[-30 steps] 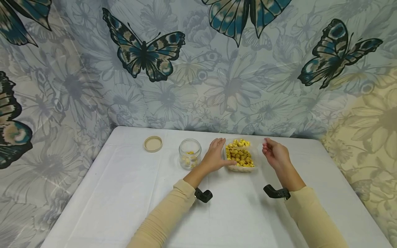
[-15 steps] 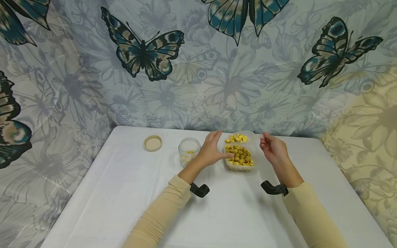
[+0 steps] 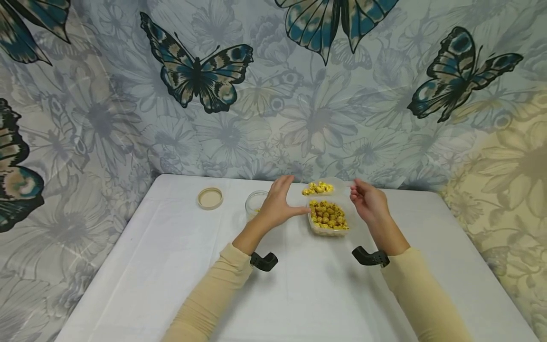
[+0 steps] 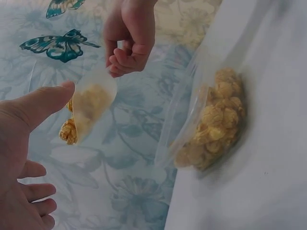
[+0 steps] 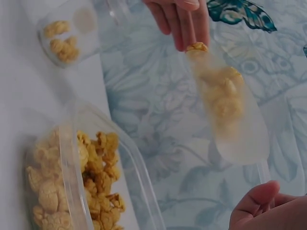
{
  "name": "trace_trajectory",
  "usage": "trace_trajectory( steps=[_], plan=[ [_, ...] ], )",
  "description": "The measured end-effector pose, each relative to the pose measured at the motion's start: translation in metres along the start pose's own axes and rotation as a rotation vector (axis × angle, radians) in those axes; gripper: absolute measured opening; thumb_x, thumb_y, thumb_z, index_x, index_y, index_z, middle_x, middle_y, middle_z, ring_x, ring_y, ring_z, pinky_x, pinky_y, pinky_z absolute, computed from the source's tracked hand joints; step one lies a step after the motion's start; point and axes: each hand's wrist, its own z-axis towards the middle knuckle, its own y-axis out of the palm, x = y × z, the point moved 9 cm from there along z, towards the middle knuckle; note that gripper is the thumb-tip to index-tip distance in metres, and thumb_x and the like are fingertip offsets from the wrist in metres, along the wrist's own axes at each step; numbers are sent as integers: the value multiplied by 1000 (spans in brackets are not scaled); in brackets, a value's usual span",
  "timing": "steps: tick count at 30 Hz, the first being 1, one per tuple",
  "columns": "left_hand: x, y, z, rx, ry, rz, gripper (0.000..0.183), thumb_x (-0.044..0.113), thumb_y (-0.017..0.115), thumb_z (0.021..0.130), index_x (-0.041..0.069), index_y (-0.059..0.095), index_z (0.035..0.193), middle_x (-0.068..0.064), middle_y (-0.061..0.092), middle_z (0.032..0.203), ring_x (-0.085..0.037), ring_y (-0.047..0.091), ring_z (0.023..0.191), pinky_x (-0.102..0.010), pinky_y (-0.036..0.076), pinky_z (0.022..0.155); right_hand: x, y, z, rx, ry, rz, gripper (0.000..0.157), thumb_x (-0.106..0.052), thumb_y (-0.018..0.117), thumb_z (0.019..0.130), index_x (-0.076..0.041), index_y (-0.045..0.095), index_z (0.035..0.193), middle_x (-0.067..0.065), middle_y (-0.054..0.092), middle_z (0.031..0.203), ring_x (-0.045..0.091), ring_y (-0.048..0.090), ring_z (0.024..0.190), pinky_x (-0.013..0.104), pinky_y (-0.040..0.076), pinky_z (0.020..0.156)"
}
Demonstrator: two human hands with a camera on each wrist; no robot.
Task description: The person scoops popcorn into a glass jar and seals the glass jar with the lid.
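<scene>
My right hand (image 3: 371,202) pinches the handle of a translucent scoop (image 5: 242,143) loaded with yellow popcorn (image 3: 318,188). The scoop is in the air behind a clear plastic container (image 3: 329,232), which holds more popcorn (image 5: 103,196). My left hand (image 3: 275,204) has its thumb and fingers spread wide and holds nothing. It hovers at the right of a glass jar (image 3: 253,202) and partly covers it in the head view. Seen from the right wrist, a few popcorn pieces (image 5: 64,48) lie inside the jar. In the left wrist view, the left thumb (image 4: 53,98) appears near the scoop's loaded end.
A beige round lid (image 3: 210,198) lies on the white-covered table (image 3: 162,266), left of the jar. Behind the table's back edge rises a wall covering (image 3: 320,118) printed with butterflies and flowers.
The scoop of popcorn has risen clear of the container and moved left, held by the right hand. My left hand has drawn left, away from the container and across the jar.
</scene>
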Motion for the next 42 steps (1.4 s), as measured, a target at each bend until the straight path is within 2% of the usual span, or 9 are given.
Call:
trace_trajectory(
  steps=[5, 12, 15, 18, 22, 30, 38, 42],
  plan=[
    [-3, -12, -4, 26, -4, 24, 98, 45, 79, 78, 11, 27, 154, -10, 23, 160, -31, 19, 150, -54, 29, 117, 3, 7, 0, -11, 2, -31, 6, -10, 48, 101, -8, 51, 107, 4, 59, 70, 10, 53, 61, 19, 46, 55],
    [-13, -25, -10, 62, -1, 42, 98, 44, 81, 77, 11, 29, 153, -12, 26, 159, -32, 21, 149, -57, 30, 116, 10, 16, 1, -41, 5, -62, 10, -9, 49, 101, -8, 58, 96, 4, 60, 71, 10, 55, 62, 18, 48, 56],
    [-17, -29, -13, 74, -18, 56, 99, 44, 81, 76, 10, 29, 153, -12, 26, 159, -33, 21, 149, -58, 28, 116, 14, 19, 1, -45, 11, -70, 9, -9, 50, 101, -8, 59, 98, 4, 61, 72, 10, 56, 62, 17, 49, 57],
    [-22, -32, -15, 82, -32, 55, 99, 44, 81, 76, 11, 29, 154, -11, 25, 160, -33, 20, 149, -59, 27, 117, 17, 22, 2, -60, 16, -76, 8, -9, 50, 101, -9, 55, 107, 4, 60, 74, 10, 56, 63, 17, 49, 58],
    [-29, -36, -18, 92, -36, 52, 99, 43, 82, 76, 11, 30, 153, -11, 26, 159, -34, 21, 148, -59, 26, 117, 21, 26, 2, -71, 16, -93, 15, -10, 48, 102, -9, 47, 116, 3, 59, 77, 8, 56, 66, 16, 49, 59],
    [-46, -43, -23, 89, -68, 56, 102, 45, 81, 75, 9, 27, 154, -11, 24, 160, -35, 17, 150, -62, 22, 117, 32, 33, 4, -52, 17, -115, 7, -12, 50, 101, -8, 56, 104, 2, 60, 77, 8, 58, 67, 16, 50, 59],
    [-61, -49, -29, 63, -106, 34, 104, 46, 82, 74, 12, 25, 155, -11, 21, 162, -35, 16, 150, -62, 24, 117, 42, 36, 5, -47, 32, -162, 9, -13, 50, 101, -6, 54, 106, 1, 61, 74, 8, 57, 65, 14, 51, 59],
    [-72, -53, -32, 47, -139, 7, 107, 49, 82, 73, 16, 22, 156, -8, 19, 163, -34, 16, 150, -61, 26, 116, 48, 38, 4, -50, 43, -151, 7, -11, 51, 101, -7, 53, 105, 1, 62, 72, 8, 58, 64, 14, 51, 59]
  ],
)
